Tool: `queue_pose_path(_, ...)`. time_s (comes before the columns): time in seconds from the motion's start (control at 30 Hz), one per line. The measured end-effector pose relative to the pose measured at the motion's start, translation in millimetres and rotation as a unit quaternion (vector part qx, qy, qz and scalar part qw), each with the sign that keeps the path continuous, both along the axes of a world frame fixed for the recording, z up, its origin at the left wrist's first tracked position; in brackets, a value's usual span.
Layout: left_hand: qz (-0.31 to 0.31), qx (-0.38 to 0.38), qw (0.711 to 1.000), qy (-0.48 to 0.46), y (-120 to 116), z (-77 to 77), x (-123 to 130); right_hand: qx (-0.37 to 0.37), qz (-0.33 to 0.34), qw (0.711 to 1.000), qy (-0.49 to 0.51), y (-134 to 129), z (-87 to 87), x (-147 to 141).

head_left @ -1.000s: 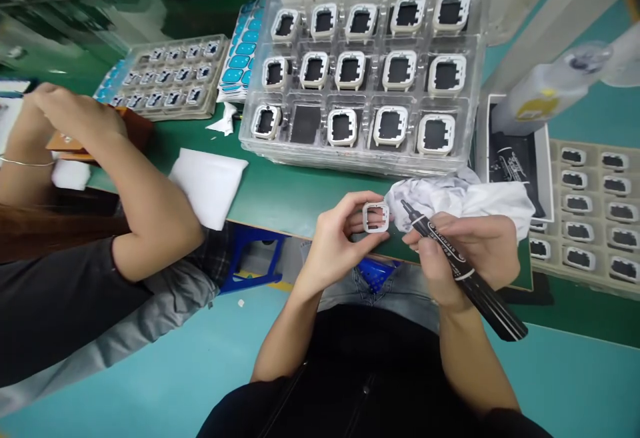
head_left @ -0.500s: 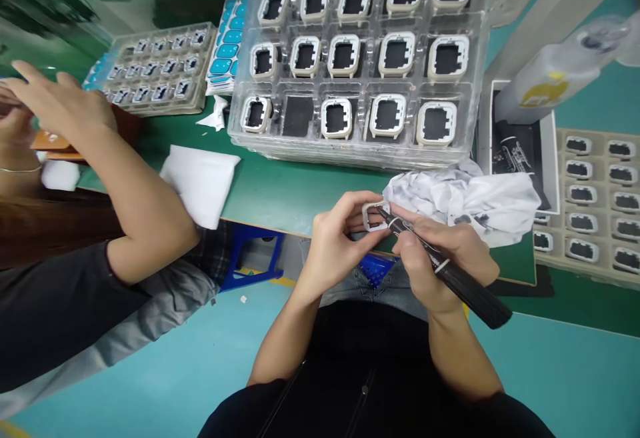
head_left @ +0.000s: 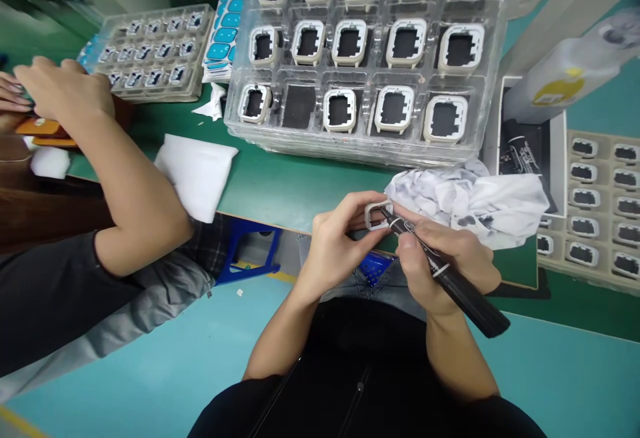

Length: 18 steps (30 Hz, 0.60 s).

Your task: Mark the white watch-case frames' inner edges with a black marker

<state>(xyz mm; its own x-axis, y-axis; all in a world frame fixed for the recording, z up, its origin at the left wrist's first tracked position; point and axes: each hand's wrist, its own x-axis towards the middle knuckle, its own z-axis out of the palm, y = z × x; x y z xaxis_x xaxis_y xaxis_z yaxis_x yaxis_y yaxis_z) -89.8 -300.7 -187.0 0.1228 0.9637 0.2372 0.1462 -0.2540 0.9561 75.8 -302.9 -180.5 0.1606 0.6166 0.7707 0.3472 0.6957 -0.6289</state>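
My left hand (head_left: 333, 245) is closed on a small white square frame (head_left: 371, 217), holding it upright by its edges near the table's front edge. A black marker pen (head_left: 463, 291) is gripped in my right hand (head_left: 443, 258), its tip against the inner edge of the frame. Beyond my hands stands a clear plastic tray (head_left: 320, 143) with rows of similar white frames in its pockets; one front-row pocket (head_left: 299, 106) holds no frame. A crumpled stained white cloth (head_left: 470, 205) lies just past my right hand.
On the left, a person's arm (head_left: 120, 185) reaches over the green table (head_left: 280, 188). A folded white cloth (head_left: 197, 171) and a smaller tray (head_left: 187, 91) lie there. At the right are a bottle (head_left: 560, 81) in a white box (head_left: 561, 158) and another tray (head_left: 605, 188).
The view has shifted slightly, so the large tray sits a little higher. My hands keep nearly the same grip on the frame and marker. The other person's hands have moved slightly.
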Motion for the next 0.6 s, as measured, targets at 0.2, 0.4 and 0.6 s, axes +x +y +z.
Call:
queue_pose_path(0.2, 0.005, 0.010, 1.000, 0.025, -1.4, -2.4, 0.2, -0.008, -0.007, 1.000, -0.003, -2.1, -1.6, 0.6)
queue_pose_path(0.4, -0.001, 0.025, 1.000, 0.014, -0.9, -1.9, 0.7, -0.026, -0.016, 0.999, -0.011, -5.4, -6.1, 2.6)
queue_pose_path(0.6, 0.004, 0.046, 0.998, 0.037, -1.3, -3.9, 2.0, -0.027, -0.022, 0.999, -0.005, -4.6, -6.5, 2.9)
